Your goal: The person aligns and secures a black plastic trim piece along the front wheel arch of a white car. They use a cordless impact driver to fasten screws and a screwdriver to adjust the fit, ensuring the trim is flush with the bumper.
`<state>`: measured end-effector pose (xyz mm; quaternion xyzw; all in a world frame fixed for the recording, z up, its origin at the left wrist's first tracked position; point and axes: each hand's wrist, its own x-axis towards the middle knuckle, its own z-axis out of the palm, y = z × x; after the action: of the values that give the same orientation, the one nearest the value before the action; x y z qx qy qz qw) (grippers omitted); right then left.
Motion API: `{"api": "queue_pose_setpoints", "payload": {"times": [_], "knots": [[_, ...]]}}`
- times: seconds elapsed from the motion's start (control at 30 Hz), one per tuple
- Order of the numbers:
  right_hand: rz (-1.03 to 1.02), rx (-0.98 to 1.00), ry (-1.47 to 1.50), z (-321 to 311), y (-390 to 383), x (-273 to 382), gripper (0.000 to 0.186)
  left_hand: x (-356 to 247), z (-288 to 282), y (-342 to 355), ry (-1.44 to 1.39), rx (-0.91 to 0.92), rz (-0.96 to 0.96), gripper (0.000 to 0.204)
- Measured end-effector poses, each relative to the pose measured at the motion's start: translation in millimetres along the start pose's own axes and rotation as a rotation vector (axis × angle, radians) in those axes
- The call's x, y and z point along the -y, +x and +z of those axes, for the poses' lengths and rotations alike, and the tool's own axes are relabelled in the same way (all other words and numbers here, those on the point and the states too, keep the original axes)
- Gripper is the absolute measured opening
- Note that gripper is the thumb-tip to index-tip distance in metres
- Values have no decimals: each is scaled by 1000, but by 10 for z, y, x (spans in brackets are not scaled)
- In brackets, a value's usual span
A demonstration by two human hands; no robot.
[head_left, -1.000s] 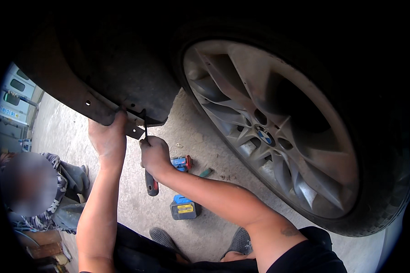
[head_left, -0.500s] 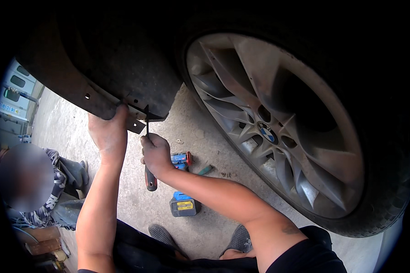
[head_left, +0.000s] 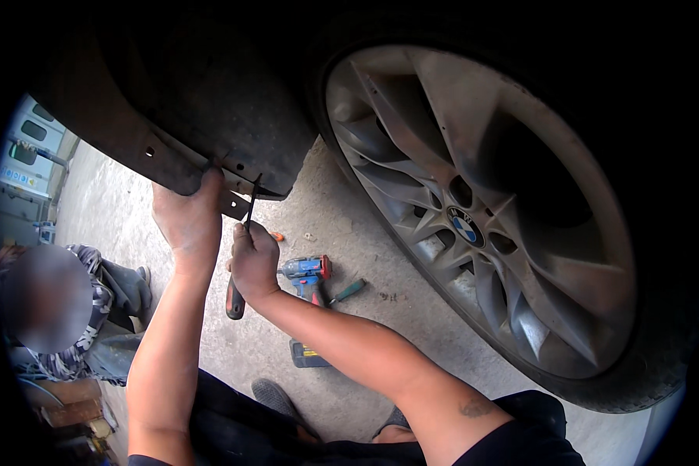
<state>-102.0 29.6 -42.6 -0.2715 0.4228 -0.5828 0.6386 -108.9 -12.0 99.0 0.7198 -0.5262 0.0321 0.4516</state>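
My left hand (head_left: 190, 221) grips the lower edge of a dark body panel (head_left: 124, 136), with the thumb up by the seam. Beside that seam lies a dark wheel arch liner (head_left: 248, 128). Closed around a screwdriver (head_left: 234, 301) is my right hand (head_left: 255, 262). The tool's black and red handle sticks out below the fist. Its thin shaft points up to the panel's end, where the tip meets the seam near a small holed tab (head_left: 231, 205). Whether the tip sits inside the gap, I cannot tell.
A wheel with silver spokes (head_left: 458, 89) fills the right side. On the concrete floor (head_left: 349, 241) lie a blue and red cordless driver (head_left: 308, 269), a green-handled tool (head_left: 351, 290) and a small orange piece (head_left: 277, 237). At the left, another person (head_left: 120, 299) is close by.
My right hand has shifted slightly left, and the screwdriver leans more, its handle swung left. My left hand keeps its grip on the panel. More of the cordless driver shows; the view has shifted slightly.
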Motion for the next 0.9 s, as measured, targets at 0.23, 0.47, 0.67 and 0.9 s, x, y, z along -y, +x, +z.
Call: {"api": "queue_pose_setpoints", "payload": {"times": [0.23, 0.47, 0.67, 0.9], "knots": [[123, 167, -164, -325, 115, 241, 25, -26, 4, -13, 39, 4, -10, 39], [34, 684, -1004, -1161, 540, 1267, 33, 27, -48, 42, 58, 23, -14, 40], [-55, 772, -1303, -1244, 651, 1333, 32, -20, 21, -2, 26, 34, -10, 41], [9, 672, -1473, -1158, 470, 1739, 32, 27, -28, 28, 38, 7, 42, 39]]}}
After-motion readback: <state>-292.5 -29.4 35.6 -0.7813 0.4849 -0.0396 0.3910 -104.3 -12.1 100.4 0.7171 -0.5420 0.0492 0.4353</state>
